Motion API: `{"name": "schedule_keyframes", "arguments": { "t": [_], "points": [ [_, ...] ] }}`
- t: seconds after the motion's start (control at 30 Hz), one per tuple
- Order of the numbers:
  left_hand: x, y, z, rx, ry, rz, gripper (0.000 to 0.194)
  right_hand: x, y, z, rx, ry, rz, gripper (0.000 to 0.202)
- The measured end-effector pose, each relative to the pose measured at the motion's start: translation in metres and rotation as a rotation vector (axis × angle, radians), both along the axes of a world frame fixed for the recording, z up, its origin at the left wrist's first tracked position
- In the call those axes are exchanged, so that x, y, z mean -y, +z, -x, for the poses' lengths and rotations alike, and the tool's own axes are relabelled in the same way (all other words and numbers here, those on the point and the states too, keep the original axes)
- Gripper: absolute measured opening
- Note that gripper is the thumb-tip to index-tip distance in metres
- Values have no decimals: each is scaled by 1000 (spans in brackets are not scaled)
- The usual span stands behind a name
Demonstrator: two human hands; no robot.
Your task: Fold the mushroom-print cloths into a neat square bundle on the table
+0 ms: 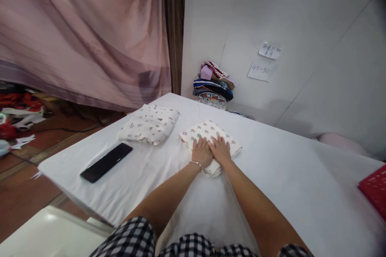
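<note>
Both palms lie flat, side by side, on a folded white cloth [208,128] with a small grey and coloured print, in the middle of the table. My left hand [201,152], with a bracelet at the wrist, covers its near left part, fingers stretched out. Beside it, almost touching, my right hand [220,150] rests with fingers spread on the near right part. The hands hide some of the cloth. To the left, a second folded white printed cloth [150,123] lies by itself, apart from both hands.
A black phone [106,162] lies on the white-covered table [271,168] at the left. Folded clothes [213,84] are stacked behind the far edge, against the wall. A red object [374,188] sits at the right edge. A pink curtain [90,32] hangs behind, and a white stool-like surface [54,235] stands at lower left.
</note>
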State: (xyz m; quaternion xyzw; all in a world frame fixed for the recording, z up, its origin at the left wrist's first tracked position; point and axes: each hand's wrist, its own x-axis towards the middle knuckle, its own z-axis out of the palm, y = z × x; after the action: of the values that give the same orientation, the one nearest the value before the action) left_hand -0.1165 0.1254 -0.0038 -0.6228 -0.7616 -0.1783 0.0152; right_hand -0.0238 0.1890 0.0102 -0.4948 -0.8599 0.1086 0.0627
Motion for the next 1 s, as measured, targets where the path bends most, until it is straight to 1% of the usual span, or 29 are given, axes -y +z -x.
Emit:
{"name": "schedule_keyframes", "arguments": {
  "t": [0.1,0.17,0.23,0.3,0.37,0.43,0.5,0.57,0.67,0.73,0.8,0.87,0.93,1.0],
  "points": [
    [0,5,0,44,11,11,51,-3,2,-4,3,15,23,56],
    [0,11,4,87,-4,41,48,-5,3,-11,14,4,-27,54],
    [0,19,13,117,-16,59,43,-8,1,-24,28,-47,-75,54],
    [-2,28,29,108,8,43,39,-13,-1,-41,26,-137,-68,56],
    [-6,35,48,83,83,24,39,-18,-3,-59,-10,-243,-25,60],
    [-12,40,70,84,177,45,41,-23,-5,-74,-88,-340,17,66],
    [-19,42,90,116,245,100,45,-27,-7,-85,-174,-388,52,73],
    [-27,43,106,189,264,179,49,-30,-8,-91,-238,-387,86,78],
    [-38,44,124,331,246,298,55,-38,-11,-92,-345,-368,144,83],
    [-46,44,133,382,229,346,59,-45,-14,-91,-452,-385,200,86],
    [-54,44,139,401,204,392,60,-52,-17,-91,-545,-422,256,87],
    [-60,44,143,408,170,433,56,-58,-19,-92,-587,-457,294,86],
    [-65,48,146,395,134,442,52,-62,-18,-93,-600,-464,298,82],
    [-68,54,150,371,104,417,51,-63,-15,-91,-627,-452,278,78]
  ]
}}
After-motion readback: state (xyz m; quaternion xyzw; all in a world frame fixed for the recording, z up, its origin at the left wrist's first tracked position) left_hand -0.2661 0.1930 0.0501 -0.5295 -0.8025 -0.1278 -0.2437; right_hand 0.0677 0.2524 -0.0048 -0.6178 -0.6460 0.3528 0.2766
